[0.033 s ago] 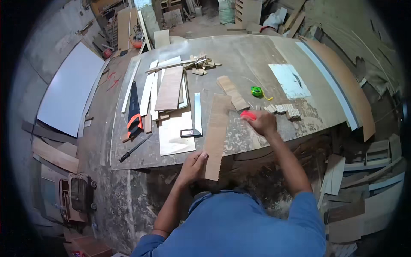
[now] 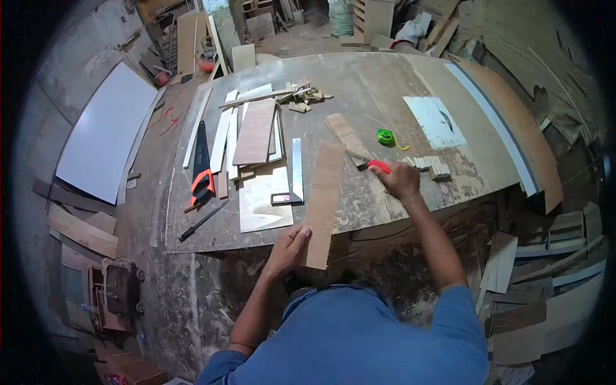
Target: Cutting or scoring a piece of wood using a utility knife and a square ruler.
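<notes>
With our left hand we are pinching the long plywood strip near its lower end; the fingers are closing on its left edge, the thumb lying along the top face. The strip is running away from us over the tabletop, its near end jutting past the front edge. With our right hand we are gripping a red-handled tool — the fingers are wrapping tightly around the handle, and the dark tip is pointing left toward the strip. The tip is sitting close to the lower end of a shorter wooden piece, though we cannot tell if the two are touching.

Beyond the right hand, a green tape measure is resting with a bit of yellow tape showing, and a row of small wooden blocks is lying just to the right. Left of the strip, a metal try square is lying partly over a pale board. Farther left, we are seeing stacked boards and an orange-and-black handsaw — a slim dark tool is lying nearer the front edge.
</notes>
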Demonstrator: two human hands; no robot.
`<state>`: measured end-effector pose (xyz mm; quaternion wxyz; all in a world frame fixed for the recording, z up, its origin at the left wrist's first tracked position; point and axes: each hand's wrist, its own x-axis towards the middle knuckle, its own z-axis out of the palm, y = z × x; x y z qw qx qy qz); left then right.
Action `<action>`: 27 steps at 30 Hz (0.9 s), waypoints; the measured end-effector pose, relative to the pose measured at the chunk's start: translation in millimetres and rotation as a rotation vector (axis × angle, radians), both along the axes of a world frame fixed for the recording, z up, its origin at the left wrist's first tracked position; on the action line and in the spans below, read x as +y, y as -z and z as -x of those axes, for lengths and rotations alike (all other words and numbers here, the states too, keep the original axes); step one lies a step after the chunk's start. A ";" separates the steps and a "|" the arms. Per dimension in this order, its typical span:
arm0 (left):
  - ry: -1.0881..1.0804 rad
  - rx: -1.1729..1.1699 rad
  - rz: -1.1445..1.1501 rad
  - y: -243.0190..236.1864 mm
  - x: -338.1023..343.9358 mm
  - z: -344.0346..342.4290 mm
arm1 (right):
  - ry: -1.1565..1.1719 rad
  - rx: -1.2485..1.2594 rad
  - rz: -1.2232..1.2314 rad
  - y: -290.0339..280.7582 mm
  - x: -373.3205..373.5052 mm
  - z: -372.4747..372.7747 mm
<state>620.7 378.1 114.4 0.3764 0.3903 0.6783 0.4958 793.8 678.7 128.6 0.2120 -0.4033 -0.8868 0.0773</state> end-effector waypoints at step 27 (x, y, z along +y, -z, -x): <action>0.080 -0.033 -0.036 1.3 -16.8 17.1 | -0.432 0.095 -0.401 -27.7 -37.5 8.0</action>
